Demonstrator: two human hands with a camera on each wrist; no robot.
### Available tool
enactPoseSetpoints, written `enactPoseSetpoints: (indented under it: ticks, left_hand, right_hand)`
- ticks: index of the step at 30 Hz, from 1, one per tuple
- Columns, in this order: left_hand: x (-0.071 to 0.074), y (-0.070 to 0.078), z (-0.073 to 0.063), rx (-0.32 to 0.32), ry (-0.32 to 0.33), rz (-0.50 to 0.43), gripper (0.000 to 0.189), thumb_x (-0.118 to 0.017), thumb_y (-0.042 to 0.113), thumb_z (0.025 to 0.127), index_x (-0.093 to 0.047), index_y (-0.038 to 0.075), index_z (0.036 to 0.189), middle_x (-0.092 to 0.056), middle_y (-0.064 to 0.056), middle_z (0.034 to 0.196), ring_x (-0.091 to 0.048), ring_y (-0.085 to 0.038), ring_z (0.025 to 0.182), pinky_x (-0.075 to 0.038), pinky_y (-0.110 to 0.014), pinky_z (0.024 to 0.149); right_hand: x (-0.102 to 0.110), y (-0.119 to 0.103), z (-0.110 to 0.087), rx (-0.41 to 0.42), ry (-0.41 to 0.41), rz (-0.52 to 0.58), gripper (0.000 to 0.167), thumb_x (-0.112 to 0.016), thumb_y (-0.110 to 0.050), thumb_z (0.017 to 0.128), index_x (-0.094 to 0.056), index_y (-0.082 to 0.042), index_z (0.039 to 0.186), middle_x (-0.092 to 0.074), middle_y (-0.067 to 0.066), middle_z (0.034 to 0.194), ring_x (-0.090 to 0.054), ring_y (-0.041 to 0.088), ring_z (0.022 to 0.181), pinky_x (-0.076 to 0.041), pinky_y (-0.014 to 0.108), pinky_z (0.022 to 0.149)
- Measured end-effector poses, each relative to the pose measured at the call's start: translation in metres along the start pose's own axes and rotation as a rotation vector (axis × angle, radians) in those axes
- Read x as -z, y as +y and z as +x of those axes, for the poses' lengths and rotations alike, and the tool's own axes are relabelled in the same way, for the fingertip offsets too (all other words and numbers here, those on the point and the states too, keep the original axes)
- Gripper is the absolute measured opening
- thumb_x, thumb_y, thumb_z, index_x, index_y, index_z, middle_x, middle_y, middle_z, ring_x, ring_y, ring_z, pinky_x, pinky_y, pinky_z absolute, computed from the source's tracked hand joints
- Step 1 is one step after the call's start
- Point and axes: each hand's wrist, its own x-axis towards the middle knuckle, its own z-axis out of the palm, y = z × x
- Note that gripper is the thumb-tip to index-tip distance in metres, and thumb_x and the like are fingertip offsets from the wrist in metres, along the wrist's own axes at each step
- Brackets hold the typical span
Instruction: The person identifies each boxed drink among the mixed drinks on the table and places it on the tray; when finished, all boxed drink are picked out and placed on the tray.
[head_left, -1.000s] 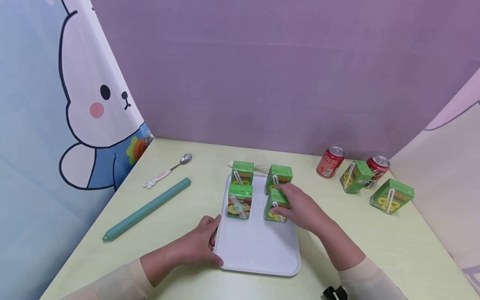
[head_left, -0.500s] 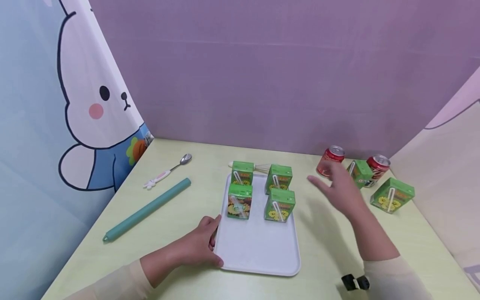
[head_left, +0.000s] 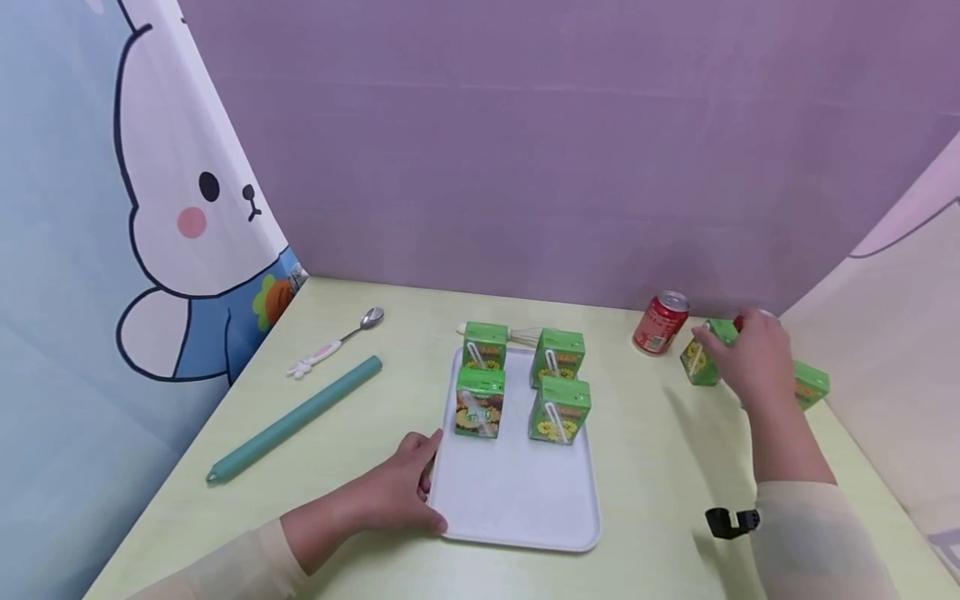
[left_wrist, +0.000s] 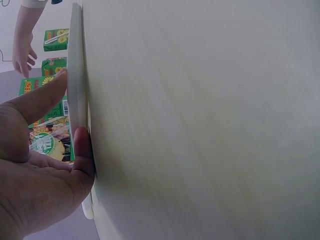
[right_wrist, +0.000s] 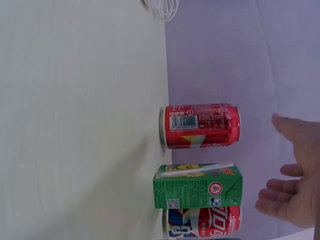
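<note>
At two o'clock, loose-fingered right hand (head_left: 759, 360) hovers by green drink carton (head_left: 699, 362), probably light, squeezable, best side-gripped; left hand (head_left: 399, 493) clasps tray (head_left: 517, 505).

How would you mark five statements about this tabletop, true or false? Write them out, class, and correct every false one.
1. Four green box-shaped cardboard drink cartons stand on the white rectangular tray. True.
2. The person's bare right hand grips the tray's edge. False: the bare left hand does; the right hand is well to the right of the tray.
3. A teal cylindrical rod lies left of the tray. True.
4. The silver metal spoon lies on the tray. False: the spoon lies on the pale yellow table.
5. A red metal can stands upright right of the tray. True.
</note>
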Motion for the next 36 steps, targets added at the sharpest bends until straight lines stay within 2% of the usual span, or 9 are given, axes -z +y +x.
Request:
enactPoseSetpoints:
  ticks: [5, 10, 15, 19, 25, 28, 32, 36]
  left_hand:
    - [0.0, -0.002, 0.001, 0.008, -0.001, 0.009, 0.122, -0.091, 0.033, 0.065, -0.016, 0.003, 0.157, -0.035, -0.008, 0.123, -0.048, -0.013, 0.087, -0.04, -0.023, 0.071]
    - [0.0, -0.001, 0.002, 0.018, -0.005, 0.004, 0.122, -0.091, 0.033, 0.065, -0.016, 0.003, 0.157, -0.035, -0.008, 0.123, -0.048, -0.013, 0.088, -0.04, -0.024, 0.072]
    - [0.0, -0.003, 0.003, 0.02, -0.008, 0.008, 0.123, -0.091, 0.035, 0.065, -0.016, 0.004, 0.157, -0.034, -0.008, 0.124, -0.048, -0.013, 0.089, -0.04, -0.024, 0.071]
    - [-0.001, -0.004, 0.005, 0.016, -0.008, 0.015, 0.123, -0.091, 0.035, 0.065, -0.016, 0.004, 0.157, -0.034, -0.008, 0.125, -0.048, -0.012, 0.088, -0.04, -0.024, 0.071]
    - [0.0, -0.004, 0.004, 0.016, -0.007, 0.017, 0.123, -0.091, 0.035, 0.065, -0.016, 0.003, 0.157, -0.034, -0.008, 0.125, -0.048, -0.012, 0.087, -0.04, -0.023, 0.07]
    - [0.001, -0.003, 0.003, 0.011, -0.003, 0.012, 0.122, -0.091, 0.033, 0.065, -0.016, 0.003, 0.157, -0.034, -0.008, 0.124, -0.048, -0.013, 0.086, -0.04, -0.023, 0.07]
    - [0.0, -0.003, 0.003, 0.006, -0.001, 0.009, 0.122, -0.091, 0.033, 0.065, -0.016, 0.003, 0.157, -0.034, -0.008, 0.124, -0.048, -0.013, 0.086, -0.04, -0.023, 0.07]
    - [-0.001, -0.003, 0.003, 0.011, -0.002, 0.018, 0.123, -0.091, 0.034, 0.065, -0.016, 0.003, 0.157, -0.035, -0.008, 0.123, -0.048, -0.012, 0.086, -0.04, -0.023, 0.07]
  right_hand:
    - [-0.003, 0.006, 0.008, -0.082, -0.098, -0.075, 0.102, -0.045, -0.075, 0.086, -0.036, 0.013, 0.136, -0.038, 0.039, 0.131, -0.037, 0.057, 0.116, -0.04, 0.067, 0.083]
    - [-0.01, 0.015, 0.018, -0.109, -0.179, -0.157, 0.111, -0.036, -0.079, 0.086, -0.029, 0.018, 0.139, -0.027, 0.046, 0.138, -0.03, 0.063, 0.123, -0.038, 0.07, 0.09]
    - [-0.015, 0.025, 0.027, -0.176, -0.278, -0.15, 0.117, -0.037, -0.081, 0.085, -0.025, 0.022, 0.14, -0.037, 0.046, 0.131, -0.043, 0.06, 0.113, -0.044, 0.065, 0.085]
    - [-0.02, 0.031, 0.035, -0.243, -0.346, -0.142, 0.121, -0.039, -0.081, 0.084, -0.017, 0.023, 0.142, -0.039, 0.045, 0.129, -0.047, 0.058, 0.11, -0.046, 0.061, 0.082]
    - [-0.031, 0.04, 0.042, -0.304, -0.327, -0.118, 0.121, -0.044, -0.082, 0.082, -0.021, 0.021, 0.141, -0.045, 0.041, 0.125, -0.054, 0.048, 0.097, -0.048, 0.052, 0.072]
    - [-0.034, 0.042, 0.044, -0.33, -0.317, -0.106, 0.121, -0.047, -0.08, 0.081, -0.019, 0.02, 0.143, -0.044, 0.04, 0.128, -0.053, 0.045, 0.097, -0.048, 0.05, 0.071]
    - [-0.036, 0.044, 0.044, -0.333, -0.295, -0.087, 0.113, -0.052, -0.071, 0.086, -0.016, 0.019, 0.145, -0.041, 0.043, 0.132, -0.051, 0.052, 0.103, -0.047, 0.055, 0.076]
    - [-0.035, 0.043, 0.042, -0.31, -0.272, -0.072, 0.105, -0.054, -0.066, 0.089, -0.022, 0.017, 0.143, -0.043, 0.042, 0.13, -0.05, 0.054, 0.104, -0.046, 0.056, 0.077]
